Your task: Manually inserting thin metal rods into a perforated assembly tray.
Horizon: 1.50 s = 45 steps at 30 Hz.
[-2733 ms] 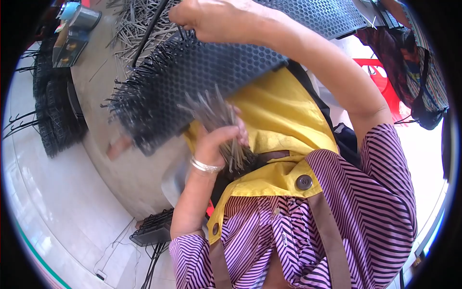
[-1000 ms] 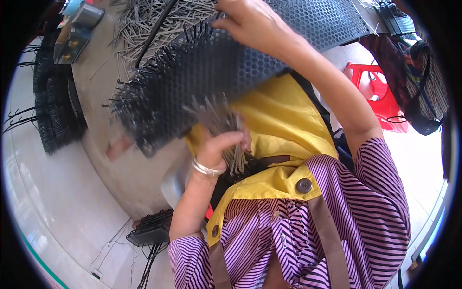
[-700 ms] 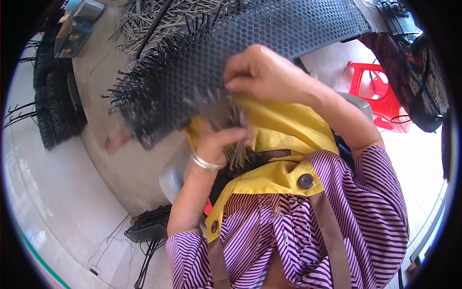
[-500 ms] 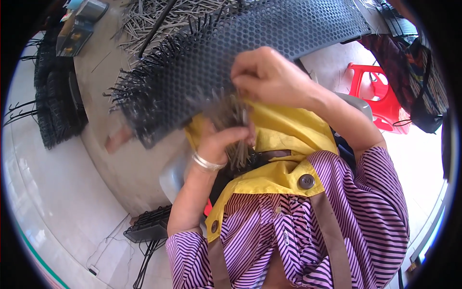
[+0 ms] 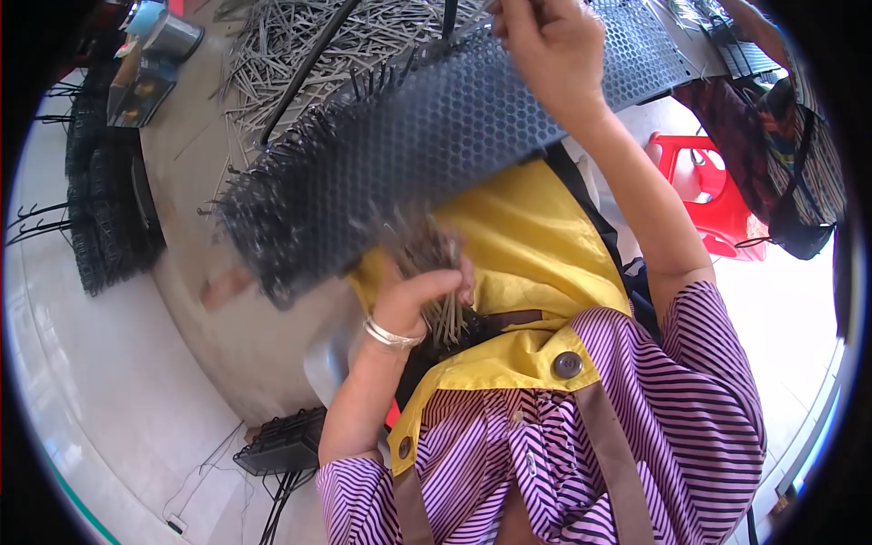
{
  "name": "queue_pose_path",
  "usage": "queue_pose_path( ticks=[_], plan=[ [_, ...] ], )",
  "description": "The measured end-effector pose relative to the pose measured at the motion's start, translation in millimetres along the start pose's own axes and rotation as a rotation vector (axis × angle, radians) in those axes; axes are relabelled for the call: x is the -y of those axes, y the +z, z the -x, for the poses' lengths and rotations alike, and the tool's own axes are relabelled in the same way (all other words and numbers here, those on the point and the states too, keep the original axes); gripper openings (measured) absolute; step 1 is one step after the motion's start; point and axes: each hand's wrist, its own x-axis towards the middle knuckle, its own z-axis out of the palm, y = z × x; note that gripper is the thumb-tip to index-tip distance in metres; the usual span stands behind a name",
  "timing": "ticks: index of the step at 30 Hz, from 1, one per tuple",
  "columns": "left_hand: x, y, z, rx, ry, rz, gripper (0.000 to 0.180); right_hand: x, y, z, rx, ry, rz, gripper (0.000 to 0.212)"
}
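My left hand (image 5: 422,289) is closed around a bundle of thin grey strips (image 5: 443,318), held upright over the yellow apron (image 5: 536,236). The bundle's upper ends are blurred. A long dark board (image 5: 454,118) full of small round holes lies across in front of me. Dark hook-ended pieces (image 5: 309,150) stand crowded along its far left part. Above the board's far edge, my right hand (image 5: 556,54) is raised with its fingers pinched together near the top of the view. Whatever is between those fingertips is too small to make out.
Beyond the board lies a large heap of loose grey strips (image 5: 282,54). A red plastic stool (image 5: 704,191) stands at the right. Racks of dark hooked pieces (image 5: 100,182) are at the left. Blurred skin of what may be another person (image 5: 225,289) shows by the board's left corner.
My right hand has moved up and away from the bundle to the board's far side. My left hand stays low with the strips. The board has shifted slightly and is blurred at its left end.
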Motion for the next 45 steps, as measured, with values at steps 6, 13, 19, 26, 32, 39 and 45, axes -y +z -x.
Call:
queue_pose_path(
  ticks=[6, 13, 19, 26, 32, 39, 45],
  plan=[
    [0, 3, 1, -0.017, 0.014, 0.034, 0.035, -4, 9, -2, -0.047, -0.349, 0.137, 0.005],
    [1, 1, 1, -0.029, 0.009, 0.055, 0.035, -19, 16, 0, -0.005, -0.54, -0.097, 0.009],
    [1, 0, 1, -0.015, 0.007, -0.009, 0.039, -11, 20, 2, 0.085, -0.537, 0.059, 0.011],
    [1, -2, 0, -0.015, -0.007, -0.009, 0.04, 2, 24, -16, 0.418, -0.494, 0.037, 0.008],
    [-1, 0, 0, -0.012, -0.002, -0.008, 0.04, 1, 22, -12, 0.712, -0.35, 0.212, 0.007],
    [-5, 7, 2, -0.047, -0.027, -0.007, 0.042, 35, 2, 32, 0.64, -0.151, -0.081, 0.014],
    [-2, 10, 3, 0.087, 0.006, -0.061, 0.041, 57, 19, 28, 1.182, 0.342, -0.421, 0.019]
  ],
)
